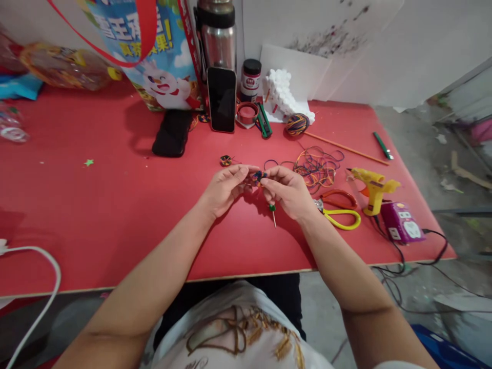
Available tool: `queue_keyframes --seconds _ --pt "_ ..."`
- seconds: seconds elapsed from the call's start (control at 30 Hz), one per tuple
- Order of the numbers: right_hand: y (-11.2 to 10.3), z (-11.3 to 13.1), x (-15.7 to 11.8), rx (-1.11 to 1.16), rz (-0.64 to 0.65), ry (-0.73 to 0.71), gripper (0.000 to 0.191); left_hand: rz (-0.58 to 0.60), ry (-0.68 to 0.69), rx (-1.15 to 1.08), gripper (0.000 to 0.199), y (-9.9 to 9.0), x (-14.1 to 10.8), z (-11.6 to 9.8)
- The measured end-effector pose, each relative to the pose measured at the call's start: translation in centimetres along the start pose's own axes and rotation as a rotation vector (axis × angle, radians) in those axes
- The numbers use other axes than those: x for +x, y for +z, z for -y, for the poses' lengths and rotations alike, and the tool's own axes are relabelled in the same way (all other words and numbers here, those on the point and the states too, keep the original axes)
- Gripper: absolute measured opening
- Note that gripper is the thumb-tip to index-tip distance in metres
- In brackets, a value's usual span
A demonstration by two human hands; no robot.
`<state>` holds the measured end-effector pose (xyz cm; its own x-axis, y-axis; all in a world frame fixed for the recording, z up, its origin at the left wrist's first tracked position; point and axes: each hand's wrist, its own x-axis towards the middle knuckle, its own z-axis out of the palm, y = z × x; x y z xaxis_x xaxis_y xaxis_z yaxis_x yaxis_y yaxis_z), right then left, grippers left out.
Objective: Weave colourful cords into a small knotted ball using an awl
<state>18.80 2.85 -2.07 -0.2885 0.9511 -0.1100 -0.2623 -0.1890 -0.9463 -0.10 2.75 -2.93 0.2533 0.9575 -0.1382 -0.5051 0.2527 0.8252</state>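
Between my two hands is a small piece of multicoloured yarn work (259,178), dark blue with orange and red. My left hand (226,190) pinches its left side between thumb and fingers. From the other side, my right hand (287,190) grips it with thumb and forefinger. A thin metal tool with a green end (272,215) sticks out below my right hand; whether the fingers hold it is unclear. Just behind my left hand lies a small coil of coloured yarn (225,160). Loose tangled yarn (317,166) spreads beyond my right hand, near a yarn ball (297,124).
Red-and-yellow-handled pliers (342,218), a yellow glue gun (372,189) and a purple box (402,222) are at right. A phone (222,100) leans on a steel bottle (218,41). A black case (172,133) and printed bag (165,61) stand left of it on the red table (115,215).
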Motion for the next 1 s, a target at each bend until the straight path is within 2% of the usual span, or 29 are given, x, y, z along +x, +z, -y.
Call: queue_keyframes --seconds 0.13,0.3,0.53,0.73,0.8,0.87,0.93,1.0 --pt "-0.12 0.15 0.05 0.013 -0.006 0.005 0.040 -0.006 -0.076 -0.026 0.035 0.02 0.15 0.23" --pt "-0.26 0.09 -0.20 -0.019 0.021 0.000 0.039 -0.021 -0.084 0.009 0.035 0.22 -0.12 0.09" --pt "0.17 0.83 -0.10 0.093 -0.007 0.095 0.049 0.013 -0.132 0.009 0.041 0.28 -0.52 -0.70" --pt "0.53 0.80 -0.17 0.118 0.044 0.158 0.044 0.018 -0.162 0.031 0.043 0.22 -0.39 -0.32" --pt "0.46 0.70 -0.13 0.146 0.034 0.148 0.043 -0.023 -0.094 0.028 0.043 0.11 -0.22 -0.11" --pt "0.33 0.64 -0.04 0.191 -0.001 0.130 0.042 -0.115 0.046 0.045 0.040 0.02 -0.14 -0.08" --pt "0.25 0.62 0.07 0.228 -0.042 0.112 0.042 -0.216 0.206 0.108 0.033 0.04 -0.26 -0.24" --pt "0.28 0.62 0.15 0.241 -0.072 0.096 0.044 -0.260 0.306 0.218 0.023 0.20 -0.57 -0.48"
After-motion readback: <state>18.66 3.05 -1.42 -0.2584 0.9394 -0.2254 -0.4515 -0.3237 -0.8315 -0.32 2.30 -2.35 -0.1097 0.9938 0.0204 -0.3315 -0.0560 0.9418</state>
